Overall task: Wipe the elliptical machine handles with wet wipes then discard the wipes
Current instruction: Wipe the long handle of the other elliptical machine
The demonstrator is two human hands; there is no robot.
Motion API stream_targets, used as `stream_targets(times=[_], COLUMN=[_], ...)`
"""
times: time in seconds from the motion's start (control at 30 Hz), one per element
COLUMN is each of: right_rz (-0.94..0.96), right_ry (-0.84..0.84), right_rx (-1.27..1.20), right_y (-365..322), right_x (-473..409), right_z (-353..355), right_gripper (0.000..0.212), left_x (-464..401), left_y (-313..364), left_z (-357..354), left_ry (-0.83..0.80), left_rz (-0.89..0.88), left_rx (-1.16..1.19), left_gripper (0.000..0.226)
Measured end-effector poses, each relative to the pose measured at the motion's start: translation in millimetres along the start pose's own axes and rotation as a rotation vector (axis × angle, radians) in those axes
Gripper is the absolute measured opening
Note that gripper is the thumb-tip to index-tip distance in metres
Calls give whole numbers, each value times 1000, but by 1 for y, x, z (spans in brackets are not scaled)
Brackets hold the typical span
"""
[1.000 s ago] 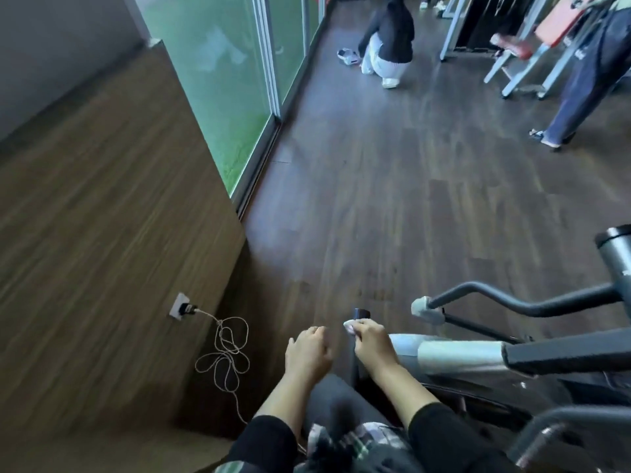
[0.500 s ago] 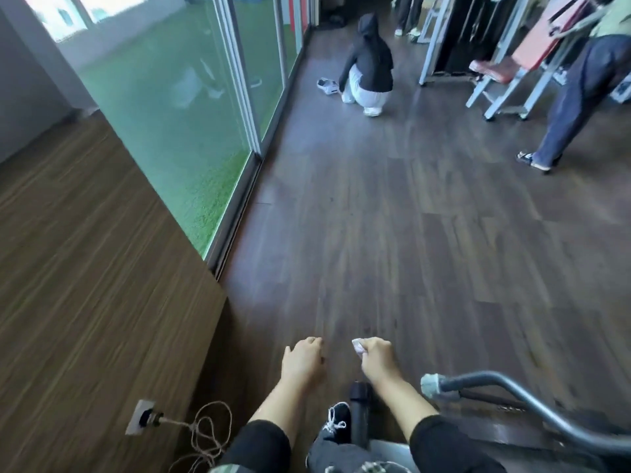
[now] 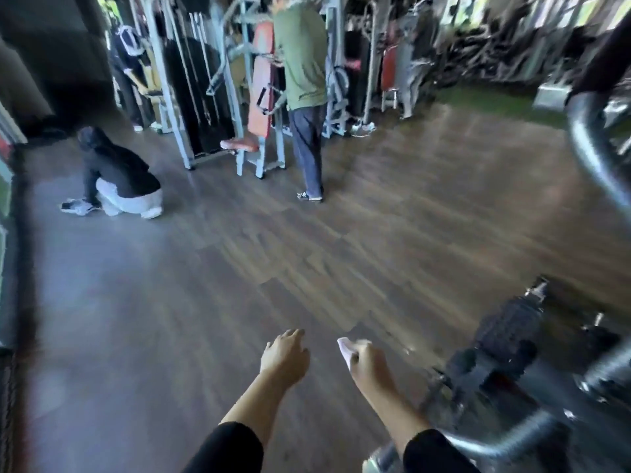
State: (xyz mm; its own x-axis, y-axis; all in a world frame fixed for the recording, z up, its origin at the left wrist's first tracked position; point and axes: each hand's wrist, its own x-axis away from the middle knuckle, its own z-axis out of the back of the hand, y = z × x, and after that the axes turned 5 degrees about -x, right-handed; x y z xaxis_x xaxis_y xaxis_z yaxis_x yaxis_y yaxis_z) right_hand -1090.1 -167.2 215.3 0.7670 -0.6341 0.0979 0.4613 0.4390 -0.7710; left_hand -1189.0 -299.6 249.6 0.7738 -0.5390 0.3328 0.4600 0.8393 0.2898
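My right hand point(image 3: 367, 361) grips a small white wet wipe point(image 3: 345, 346), which sticks out from the fist on its left side. My left hand point(image 3: 285, 356) hangs beside it over the floor, fingers loosely curled, holding nothing. The elliptical machine point(image 3: 505, 339) stands blurred at the lower right; one grey curved handle point(image 3: 594, 148) rises at the right edge and another bar point(image 3: 505, 438) runs along the bottom right, just right of my right forearm. Neither hand touches the machine.
Dark wood floor point(image 3: 239, 268) stretches ahead. A person in a black hoodie point(image 3: 119, 172) crouches at the left. Another person in a green top point(image 3: 304, 93) stands by a weight machine with an orange seat point(image 3: 252, 104). More gym equipment lines the back.
The view has swung up and to the right, from the window and wall toward the gym room. Both hands have come off the machine and hang over the floor, the right still holding the wipe.
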Motion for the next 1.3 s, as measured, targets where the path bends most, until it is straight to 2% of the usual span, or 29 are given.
stream_targets(times=[0.13,0.17,0.27,0.4,0.53,0.63,0.77,0.83,0.93,1.13,1.3], right_rz=[14,27,-54,36,160,224,287,293,264,190,202], right_ry=[301,366,480,861,1148,1413,1629,1645,1538,1304,1232], right_rx=[-88,-100,-147,-114,-55,94,189,208,200,115,-85], right_y=[-18,-22,-39,-64,-96,-115,-140,-147,-155,-154,-145], right_x=[-49,-58,-78,-85,-70,-56,-42,-46,-58,-96,-115], right_z=[30,38,63,103,153,202,276,312,348,386,398], right_gripper=[41,34,34,33,31,29,27,28,29,30,19], left_x=[-75,-90,-126,-160,-167,-161,-143,-135,-126,-125,-134], left_y=[37,46,77,125,188,239,304,333,367,408,432], left_z=[46,57,94,143,185,214,244,254,260,265,271], left_ry=[17,19,39,70,112,158,197,205,251,292,253], left_rz=[-236,-288,-442,-661,-827,-1005,-1204,-1284,-1358,-1379,-1364], left_rx=[-53,-60,-79,-58,39,142,272,361,468,624,676], left_gripper=[45,47,48,50,54,55,53,52,51,48,47])
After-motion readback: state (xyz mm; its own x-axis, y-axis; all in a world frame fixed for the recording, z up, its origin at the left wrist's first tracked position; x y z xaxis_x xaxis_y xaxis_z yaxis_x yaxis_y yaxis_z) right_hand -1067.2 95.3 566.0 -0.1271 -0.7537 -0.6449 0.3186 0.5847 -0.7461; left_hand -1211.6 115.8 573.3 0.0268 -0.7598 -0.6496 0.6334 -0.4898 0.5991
